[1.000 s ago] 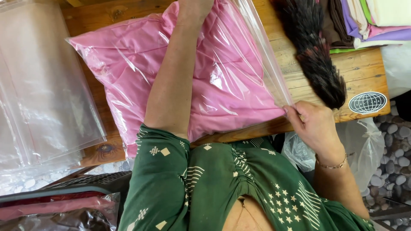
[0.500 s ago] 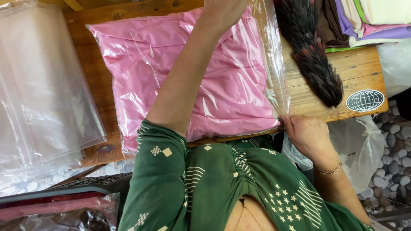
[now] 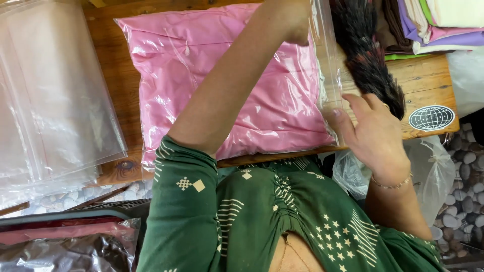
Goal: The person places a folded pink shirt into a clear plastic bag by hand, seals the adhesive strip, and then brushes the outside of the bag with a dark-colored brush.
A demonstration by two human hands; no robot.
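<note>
A folded pink cloth sits inside a clear plastic bag [image 3: 227, 85] lying on the wooden table [image 3: 428, 75]. The bag's open flap [image 3: 327, 60] stands up along its right side. My left hand [image 3: 291, 21] reaches across the bag and pinches the flap at its far end. At the near end, by the bag's corner, my right hand [image 3: 375, 133], wearing a thin bracelet, holds the same flap between thumb and fingers. My green patterned sleeve and garment fill the bottom of the view.
A stack of empty clear bags [image 3: 55, 100] lies at the left. A dark feathery duster [image 3: 368, 55] rests beside the flap, with folded cloths [image 3: 438, 20] behind it. Packed bags [image 3: 60, 242] sit at lower left; a pebble floor [image 3: 464, 181] shows at right.
My right hand has moved up from the bag's near corner along the flap. My left hand has come down into view at the flap's far end, and the flap stands more upright.
</note>
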